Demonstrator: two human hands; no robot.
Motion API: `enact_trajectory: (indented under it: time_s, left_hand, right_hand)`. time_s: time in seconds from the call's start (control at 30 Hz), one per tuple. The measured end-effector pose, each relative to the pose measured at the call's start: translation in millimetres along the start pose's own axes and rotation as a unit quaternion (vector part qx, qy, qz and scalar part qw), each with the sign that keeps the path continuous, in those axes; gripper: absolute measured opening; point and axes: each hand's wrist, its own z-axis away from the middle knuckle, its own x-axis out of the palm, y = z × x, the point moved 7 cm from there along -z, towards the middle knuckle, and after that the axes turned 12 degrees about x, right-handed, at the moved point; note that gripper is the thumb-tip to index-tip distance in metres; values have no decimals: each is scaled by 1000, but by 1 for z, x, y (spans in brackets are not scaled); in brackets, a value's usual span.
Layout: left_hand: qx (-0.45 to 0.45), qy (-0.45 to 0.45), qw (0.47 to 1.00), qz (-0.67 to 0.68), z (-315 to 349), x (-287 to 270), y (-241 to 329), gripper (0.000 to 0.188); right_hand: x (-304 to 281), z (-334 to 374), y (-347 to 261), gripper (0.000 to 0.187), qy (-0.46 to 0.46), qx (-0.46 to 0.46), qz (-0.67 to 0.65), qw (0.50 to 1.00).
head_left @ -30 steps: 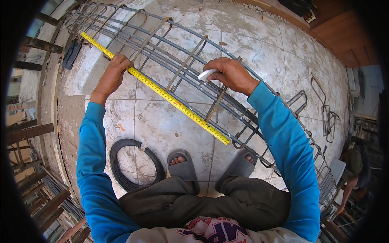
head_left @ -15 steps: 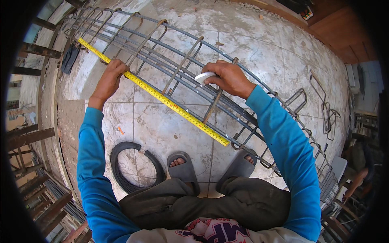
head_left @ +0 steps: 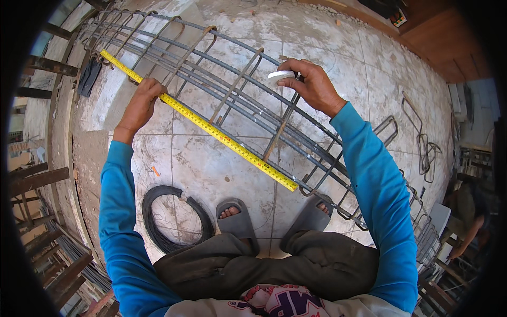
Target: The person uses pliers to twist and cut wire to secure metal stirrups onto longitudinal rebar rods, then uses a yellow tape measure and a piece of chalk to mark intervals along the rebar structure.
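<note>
A long cage of steel rebar with bent stirrups lies slantwise across the floor before me. Along its near bar stretches a yellow measuring tape. My left hand is closed on the tape, pressing it against the bar near a stirrup. Between the thumb and fingers of my right hand is a white, disc-like piece, which looks like chalk. That hand hovers over the cage's far bar, close to the top of a stirrup.
A coil of black wire lies by my left foot, near a small orange piece. Loose bent stirrups rest at the right. Wooden beams line the left side. Another person is at the far right edge.
My right hand has moved away from me and slightly right with the white piece, from the cage's middle bars to its far bar. My left hand stays in place on the tape.
</note>
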Motion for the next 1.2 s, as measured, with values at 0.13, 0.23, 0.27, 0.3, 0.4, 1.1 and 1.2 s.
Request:
enact_trajectory:
  time_s: [0.13, 0.23, 0.27, 0.3, 0.4, 1.1, 1.2]
  left_hand:
    - [-1, -4, 1000, 3, 2, 0, 0, 16]
    - [8, 6, 1000, 2, 1, -1, -2, 16]
    - [9, 7, 1000, 3, 0, 1, -1, 16]
    - [7, 5, 1000, 6, 0, 0, 1, 16]
    - [4, 6, 1000, 9, 0, -1, 1, 16]
    - [-6, 0, 1000, 21, 2, -4, 0, 14]
    - [1, 5, 1000, 16, 2, -13, -4, 12]
  right_hand:
    - [24, 7, -8, 26, -80, -44, 101, 991]
    - [25, -7, 14, 26, -116, 56, -1, 992]
    - [23, -7, 15, 25, -117, 45, -18, 992]
    - [20, -10, 18, 25, -116, 43, -18, 992]
    - [-8, -22, 31, 21, -9, 36, 57, 998]
    - [-22, 6, 7, 22, 67, 26, -6, 997]
    - [-67, 6, 42, 25, 152, 47, -80, 984]
